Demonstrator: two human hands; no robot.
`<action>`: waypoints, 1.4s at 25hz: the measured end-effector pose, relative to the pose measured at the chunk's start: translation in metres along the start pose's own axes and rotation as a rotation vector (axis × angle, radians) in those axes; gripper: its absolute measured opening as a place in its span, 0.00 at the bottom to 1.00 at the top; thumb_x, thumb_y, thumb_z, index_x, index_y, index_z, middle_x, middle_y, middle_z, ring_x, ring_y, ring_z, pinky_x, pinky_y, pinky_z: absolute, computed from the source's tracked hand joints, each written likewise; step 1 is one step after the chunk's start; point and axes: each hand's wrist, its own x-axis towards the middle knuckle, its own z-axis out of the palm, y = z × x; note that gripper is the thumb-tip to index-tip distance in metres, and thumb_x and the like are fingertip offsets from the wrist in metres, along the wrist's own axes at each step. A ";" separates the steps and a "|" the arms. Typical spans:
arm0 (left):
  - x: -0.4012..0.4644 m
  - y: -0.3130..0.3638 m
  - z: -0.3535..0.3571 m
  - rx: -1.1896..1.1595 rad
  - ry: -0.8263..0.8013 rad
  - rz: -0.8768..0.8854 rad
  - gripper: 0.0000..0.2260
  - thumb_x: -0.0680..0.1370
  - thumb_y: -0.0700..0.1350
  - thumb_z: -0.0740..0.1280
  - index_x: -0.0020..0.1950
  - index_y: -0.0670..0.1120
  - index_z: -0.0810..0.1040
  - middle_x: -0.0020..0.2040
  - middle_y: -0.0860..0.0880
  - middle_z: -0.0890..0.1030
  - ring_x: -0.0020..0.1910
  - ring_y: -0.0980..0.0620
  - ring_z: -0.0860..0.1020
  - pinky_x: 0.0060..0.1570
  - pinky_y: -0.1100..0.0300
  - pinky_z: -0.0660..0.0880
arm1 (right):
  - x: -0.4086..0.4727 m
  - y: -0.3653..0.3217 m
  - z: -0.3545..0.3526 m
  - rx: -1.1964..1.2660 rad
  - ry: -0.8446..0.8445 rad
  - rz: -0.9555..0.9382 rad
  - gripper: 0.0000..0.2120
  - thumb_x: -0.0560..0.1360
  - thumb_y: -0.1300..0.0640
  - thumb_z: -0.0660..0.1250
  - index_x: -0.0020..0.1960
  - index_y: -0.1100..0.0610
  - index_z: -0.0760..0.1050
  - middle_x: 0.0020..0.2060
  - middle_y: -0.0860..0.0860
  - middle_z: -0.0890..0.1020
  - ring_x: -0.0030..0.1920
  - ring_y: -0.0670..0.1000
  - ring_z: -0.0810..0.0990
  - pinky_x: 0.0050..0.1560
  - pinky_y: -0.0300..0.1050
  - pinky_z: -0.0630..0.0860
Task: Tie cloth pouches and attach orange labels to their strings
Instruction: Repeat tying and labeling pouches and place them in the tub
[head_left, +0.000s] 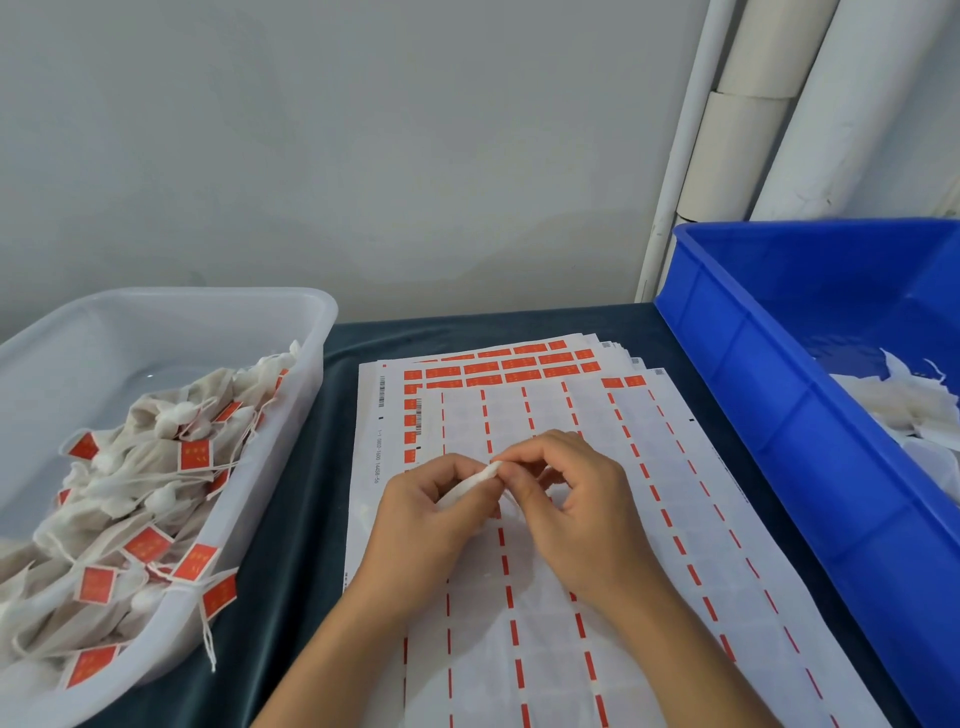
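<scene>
Pouch (470, 486): a small white cloth bundle, gathered to a puckered tip, held above the label sheets (571, 545) near the middle of the table (291, 519). Its lower part is hidden inside the left hand, and no label shows on it.

Left hand (421, 525) has its fingers curled round the pouch, thumb and forefinger closing near the gathered tip. Right hand (576, 499) pinches that same tip between thumb and forefinger, the other fingers bent loosely above the sheets. Whether a string lies between the fingertips I cannot tell. Both forearms come in from the near edge and meet over the sheets, knuckles up.

Most label squares on the top sheets are peeled off, leaving red dashes; orange labels (519, 361) remain toward the far edge. At the left edge a clear bin (291, 322) holds tied pouches (156, 499) with orange tags. At the right edge a blue bin (779, 395) holds white cloth (904, 400).
</scene>
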 end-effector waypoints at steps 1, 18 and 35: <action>0.000 0.001 -0.001 -0.031 -0.006 -0.002 0.10 0.82 0.49 0.70 0.41 0.56 0.86 0.40 0.53 0.86 0.43 0.55 0.84 0.41 0.71 0.77 | 0.001 -0.001 0.000 0.015 0.002 -0.004 0.02 0.79 0.53 0.71 0.51 0.48 0.82 0.48 0.39 0.82 0.52 0.44 0.80 0.49 0.33 0.79; 0.000 0.002 -0.003 -0.072 0.028 -0.081 0.13 0.82 0.46 0.69 0.40 0.54 0.88 0.38 0.51 0.86 0.41 0.54 0.84 0.44 0.62 0.80 | -0.003 0.000 0.000 -0.099 0.060 -0.247 0.06 0.77 0.54 0.71 0.54 0.51 0.82 0.51 0.43 0.83 0.53 0.42 0.81 0.57 0.32 0.78; 0.001 0.000 0.000 -0.055 0.036 -0.045 0.14 0.81 0.43 0.69 0.37 0.53 0.87 0.38 0.50 0.86 0.41 0.51 0.85 0.44 0.65 0.81 | -0.003 0.005 0.002 -0.355 0.104 -0.392 0.10 0.76 0.53 0.75 0.54 0.57 0.85 0.50 0.50 0.86 0.52 0.47 0.83 0.56 0.39 0.81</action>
